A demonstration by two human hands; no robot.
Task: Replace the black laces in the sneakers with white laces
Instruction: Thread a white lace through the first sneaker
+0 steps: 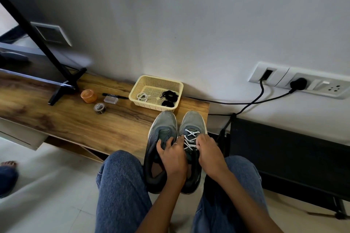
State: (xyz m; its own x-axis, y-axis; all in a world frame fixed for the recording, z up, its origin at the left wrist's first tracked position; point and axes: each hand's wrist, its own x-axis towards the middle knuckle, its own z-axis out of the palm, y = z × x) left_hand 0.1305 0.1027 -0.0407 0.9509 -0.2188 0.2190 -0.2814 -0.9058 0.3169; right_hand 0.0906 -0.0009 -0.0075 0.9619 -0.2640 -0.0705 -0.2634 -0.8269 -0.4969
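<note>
Two grey-blue sneakers stand side by side at the wooden table's right end. The left sneaker has no lace in it. The right sneaker carries a white lace crossed through its eyelets. My left hand lies over the gap between the two shoes, fingers curled onto the left sneaker's tongue and the right one's inner side. My right hand pinches the white lace near the upper eyelets. In the cream basket lie a coiled white lace and bundled black laces.
On the wooden table sit an orange jar, a tape roll, a black marker, a small clear box and a monitor stand. Black cables run to wall sockets. My jeans-clad knees frame the shoes.
</note>
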